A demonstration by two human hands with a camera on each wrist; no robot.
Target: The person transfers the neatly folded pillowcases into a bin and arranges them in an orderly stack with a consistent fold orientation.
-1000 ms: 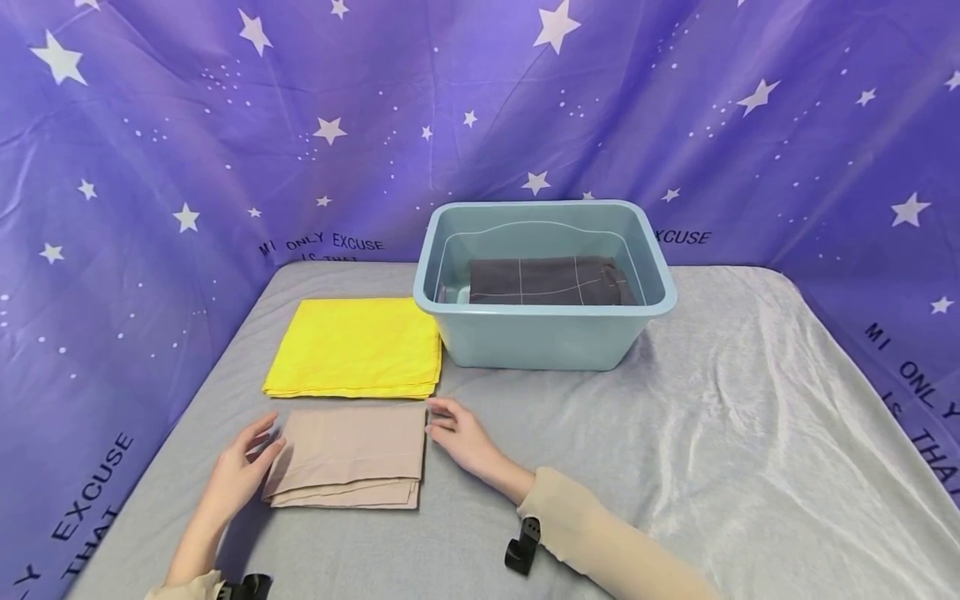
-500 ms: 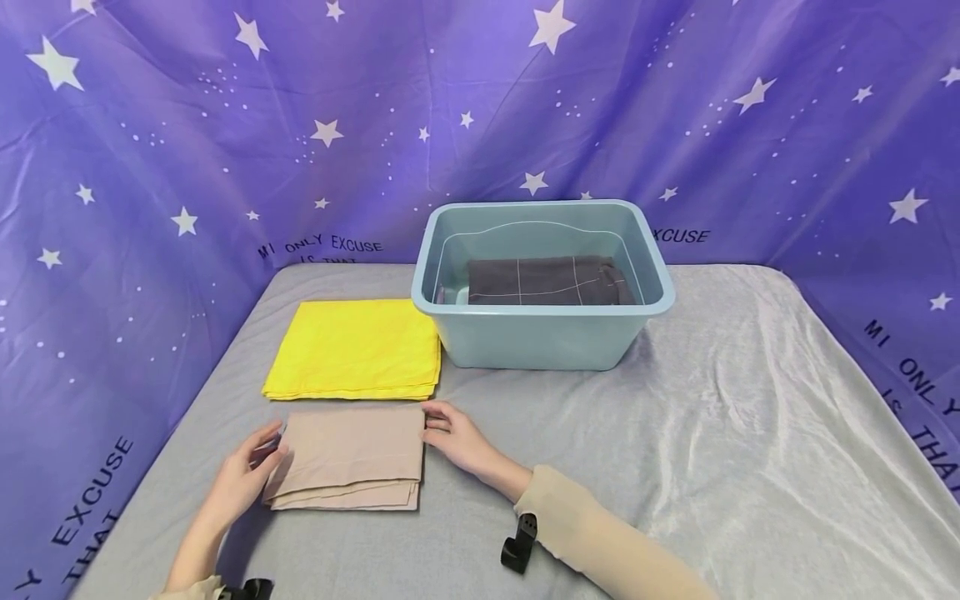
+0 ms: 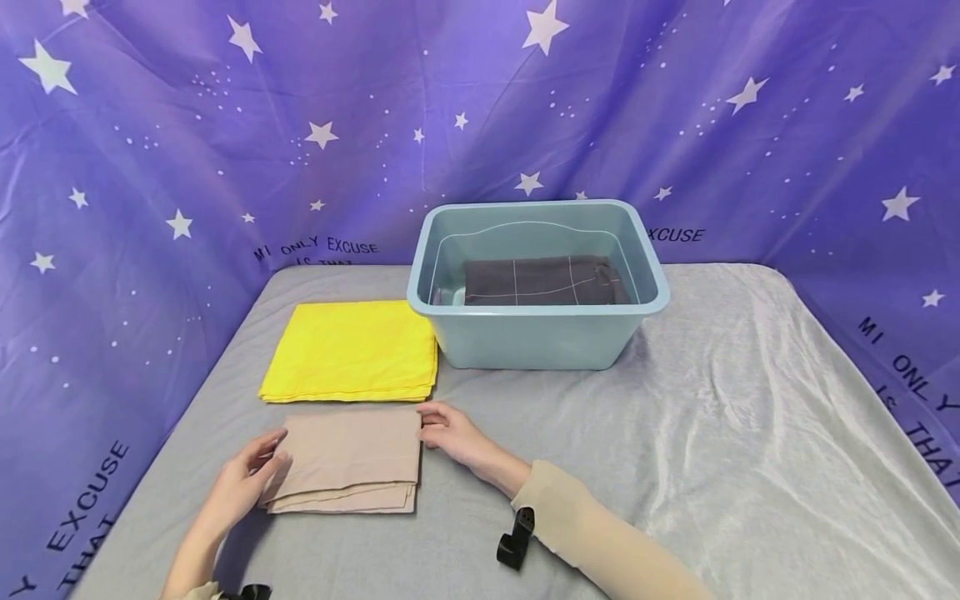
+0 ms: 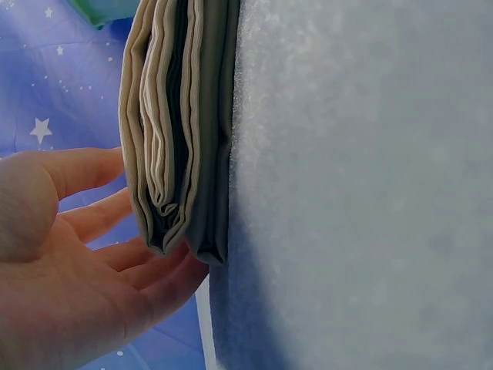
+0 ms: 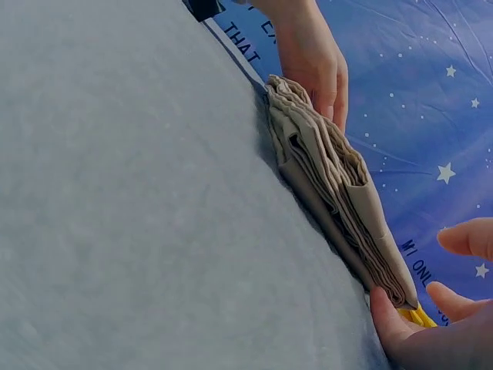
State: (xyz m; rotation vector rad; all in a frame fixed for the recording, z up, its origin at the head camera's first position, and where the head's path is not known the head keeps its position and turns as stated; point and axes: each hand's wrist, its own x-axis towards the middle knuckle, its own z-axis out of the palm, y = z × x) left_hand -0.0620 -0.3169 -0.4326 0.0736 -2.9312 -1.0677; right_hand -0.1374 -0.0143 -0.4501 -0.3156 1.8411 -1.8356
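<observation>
A beige folded cloth [image 3: 352,450] lies flat in front of me, its layered edge towards me. My left hand [image 3: 243,479] is at its left side. In the left wrist view the thumb reaches the top of the cloth [image 4: 166,123], and the relaxed fingers [image 4: 150,270] extend along its end, their tips partly hidden. My right hand [image 3: 457,433] is at the far right corner. In the right wrist view a finger [image 5: 389,316] touches the low edge of the folded stack [image 5: 339,185], while the thumb [image 5: 470,237] stays apart from it.
A yellow folded cloth [image 3: 348,350] lies just behind the beige one. Beside it stands a blue-grey plastic bin [image 3: 532,342] holding a dark grey cloth with white lines [image 3: 540,282]. Grey fabric [image 3: 712,433] covers the table; a purple star-patterned curtain [image 3: 480,100] surrounds it.
My right hand has moved slightly left, up to the beige cloth's corner. The left hand has come in slightly towards the left edge. The view has shifted a little; the cloths stay put.
</observation>
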